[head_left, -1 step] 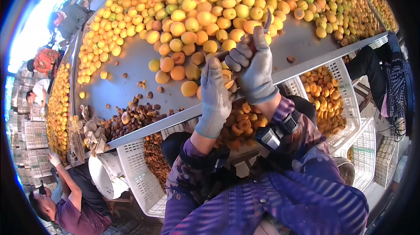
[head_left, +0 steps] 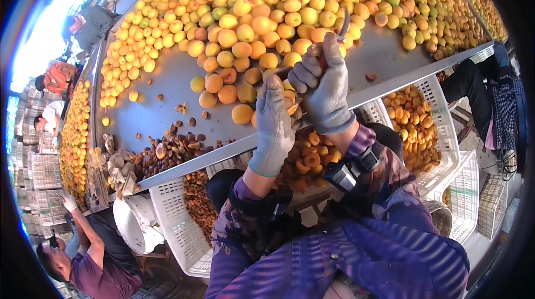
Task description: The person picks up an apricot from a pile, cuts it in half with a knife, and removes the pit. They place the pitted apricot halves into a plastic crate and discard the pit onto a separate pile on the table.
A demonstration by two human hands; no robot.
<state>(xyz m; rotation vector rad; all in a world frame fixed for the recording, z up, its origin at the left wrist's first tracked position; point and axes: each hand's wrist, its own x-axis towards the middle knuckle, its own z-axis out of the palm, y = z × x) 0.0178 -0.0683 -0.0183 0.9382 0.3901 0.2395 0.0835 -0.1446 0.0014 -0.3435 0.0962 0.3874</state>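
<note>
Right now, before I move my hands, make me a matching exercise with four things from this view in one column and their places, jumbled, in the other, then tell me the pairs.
Things
1. Curved blade
2. Heap of small brown pieces
3. White bucket
4. Pile of whole yellow-orange fruit

Places
A. Just left of a white crate, below the table edge
B. On the metal table, beyond the hands
C. Sticking up from the right hand's grip
D. Along the table's near edge, left of the hands

Pairs: 1-C, 2-D, 3-A, 4-B.
</note>
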